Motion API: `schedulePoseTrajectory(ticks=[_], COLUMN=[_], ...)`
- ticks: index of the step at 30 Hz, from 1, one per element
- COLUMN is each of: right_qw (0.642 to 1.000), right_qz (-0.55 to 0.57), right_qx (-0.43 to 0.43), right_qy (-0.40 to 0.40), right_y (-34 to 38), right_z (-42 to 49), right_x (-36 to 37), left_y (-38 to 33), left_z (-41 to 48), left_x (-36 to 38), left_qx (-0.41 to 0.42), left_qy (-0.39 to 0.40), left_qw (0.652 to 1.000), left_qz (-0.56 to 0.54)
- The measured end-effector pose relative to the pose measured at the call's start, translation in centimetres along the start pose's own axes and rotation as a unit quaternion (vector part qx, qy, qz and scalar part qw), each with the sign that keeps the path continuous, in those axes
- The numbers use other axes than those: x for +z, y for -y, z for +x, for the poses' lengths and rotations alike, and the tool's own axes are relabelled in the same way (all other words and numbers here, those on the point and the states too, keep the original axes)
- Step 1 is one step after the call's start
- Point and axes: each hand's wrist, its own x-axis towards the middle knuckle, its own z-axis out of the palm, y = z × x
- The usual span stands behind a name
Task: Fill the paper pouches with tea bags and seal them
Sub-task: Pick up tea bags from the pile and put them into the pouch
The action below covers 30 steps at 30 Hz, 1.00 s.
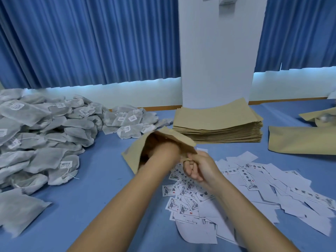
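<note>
A brown paper pouch (pixel 133 151) is held open above the blue table, its mouth turned toward me. My left hand (pixel 160 151) is pushed inside it past the wrist, so the fingers are hidden. My right hand (pixel 196 166) pinches the pouch's right edge at the mouth. A large heap of grey tea bags (pixel 36 135) with white barcode labels covers the left of the table. A tall stack of flat brown pouches (pixel 218 122) sits just behind my hands.
Loose white printed labels (pixel 245 190) lie scattered at the right front. More brown pouches (pixel 300 140) lie flat at the far right. A white pillar (pixel 216 51) and blue curtains (pixel 81 42) stand behind the table (pixel 101 188).
</note>
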Motion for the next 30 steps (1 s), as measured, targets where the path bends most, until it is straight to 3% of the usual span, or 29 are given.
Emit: schedulePoseTrajectory(ticks=[3, 6, 8, 9, 11, 12, 13, 14, 16, 18, 19, 20, 22, 25, 27, 30], right_qw=[0.997, 0.998, 0.996, 0.995, 0.994, 0.994, 0.994, 0.994, 0.992, 0.996, 0.989, 0.961, 0.863, 0.756, 0.744, 0.765], right_qz=[-0.040, -0.028, -0.009, -0.004, -0.013, -0.015, -0.008, 0.016, 0.082, 0.004, -0.118, -0.262, -0.489, -0.628, -0.644, -0.623], right_qx=[0.042, 0.059, 0.054, 0.058, 0.074, 0.079, 0.079, 0.075, 0.061, 0.054, 0.060, 0.074, 0.120, 0.185, 0.178, 0.162], right_qy=[0.057, -0.006, -0.064, -0.077, -0.077, -0.072, -0.071, -0.076, -0.078, -0.071, -0.061, -0.052, -0.035, 0.005, -0.005, -0.019], right_y=[-0.8, -0.9, -0.1, 0.3, 0.7, 0.7, 0.7, 0.7, 0.9, 1.5, 1.8, 2.2, 2.7, 2.1, 1.4, 1.2], right_z=[-0.4, 0.2, 0.7, 0.8, 0.7, 0.7, 0.7, 0.7, 0.9, 0.7, 0.5, 0.2, -0.5, -1.0, -0.6, -0.3], right_x=[0.6, 0.7, -0.1, -0.6, -1.4, -1.6, -1.6, -1.6, -1.7, -2.2, -2.8, -3.5, -4.5, -3.8, -3.0, -2.7], left_y=[2.4, 2.1, 0.5, 0.1, 0.3, 0.9, 1.4, 1.9, 2.9, 3.5, 3.7, 3.9, 4.2, 4.3, 4.5, 4.8], left_z=[-0.1, -1.1, -2.7, -3.7, -5.9, -6.5, -6.7, -6.6, -6.1, -4.7, -4.3, -4.0, -3.5, -2.9, -2.8, -2.6], left_x=[-0.1, -0.5, -0.5, -0.3, 0.2, 0.7, 1.1, 1.4, 2.0, 3.4, 4.0, 4.5, 5.1, 5.6, 6.0, 6.5], left_qx=[-0.029, -0.010, 0.036, 0.073, 0.139, 0.156, 0.151, 0.121, 0.074, 0.058, 0.060, 0.063, 0.073, 0.102, 0.112, 0.113], left_qy=[0.017, -0.019, -0.094, -0.180, -0.405, -0.511, -0.580, -0.607, -0.522, -0.439, -0.426, -0.432, -0.456, -0.492, -0.506, -0.501], left_qw=[0.999, 1.000, 0.995, 0.981, 0.904, 0.845, 0.801, 0.785, 0.849, 0.889, 0.889, 0.880, 0.860, 0.836, 0.825, 0.823], left_qz=[0.003, -0.013, -0.006, 0.005, 0.010, 0.012, 0.004, 0.003, -0.033, -0.116, -0.156, -0.188, -0.215, -0.221, -0.225, -0.242])
